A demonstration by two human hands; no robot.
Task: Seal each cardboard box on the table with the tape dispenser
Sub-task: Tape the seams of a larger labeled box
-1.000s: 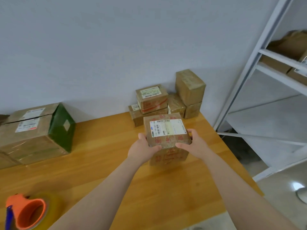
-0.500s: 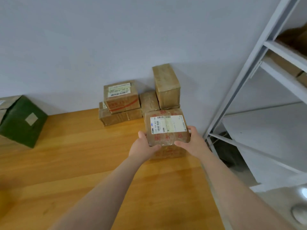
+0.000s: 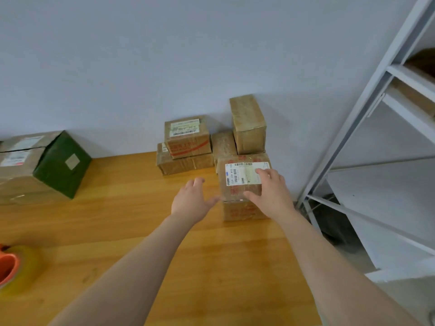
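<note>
Left hand (image 3: pixel 193 201) released, spread | right hand (image 3: pixel 270 194) flat, steadying box (image 3: pixel 235 175) | 1 o'clock: I'd guess parked beside finished pile (image 3: pixel 187 140).

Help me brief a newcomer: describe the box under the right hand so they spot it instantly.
On the wooden table, find the boxes piled against the wall beside the grey shelving. The box stands in front of them, under the right hand. Nearest of all, it bears a bright white barcode label.
</note>
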